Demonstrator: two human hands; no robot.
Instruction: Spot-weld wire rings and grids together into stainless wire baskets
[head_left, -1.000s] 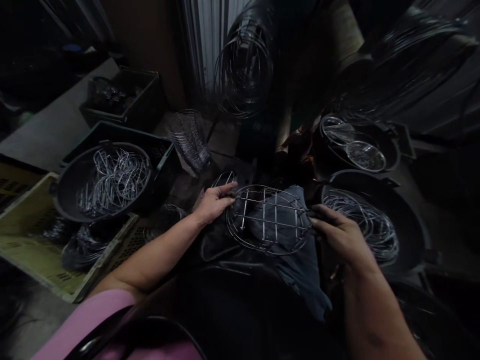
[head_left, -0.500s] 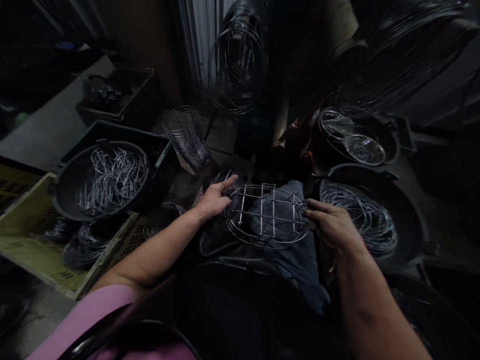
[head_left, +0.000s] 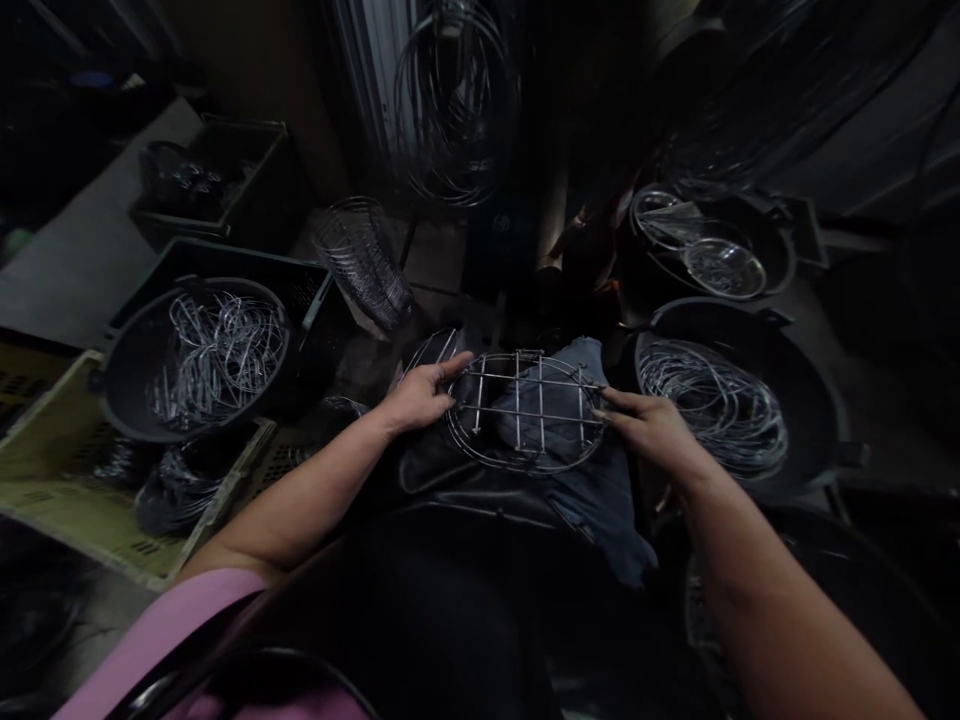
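Observation:
A round wire rack [head_left: 531,410], made of rings with crossing bars, is held roughly level in front of me. My left hand [head_left: 424,395] has its thumb and index finger around the rack's left rim, the other fingers hidden beneath. On the opposite side, my right hand [head_left: 645,420] pinches the right rim between thumb and fingers. Below the rack, a blue-grey cloth [head_left: 600,500] lies over a dark surface. Part of another curved wire piece [head_left: 442,343] shows just behind my left hand.
At left, a dark pan [head_left: 124,370] holds bent wires above a yellow crate [head_left: 45,470]. To the right, another pan [head_left: 817,400] contains wire rings. A stack of wire rings [head_left: 364,260] leans ahead, and wire coils [head_left: 457,110] hang at the back.
The view has shifted slightly, so the rack and both hands sit a little higher. The left index finger, stretched out before, now lies closer along the rim.

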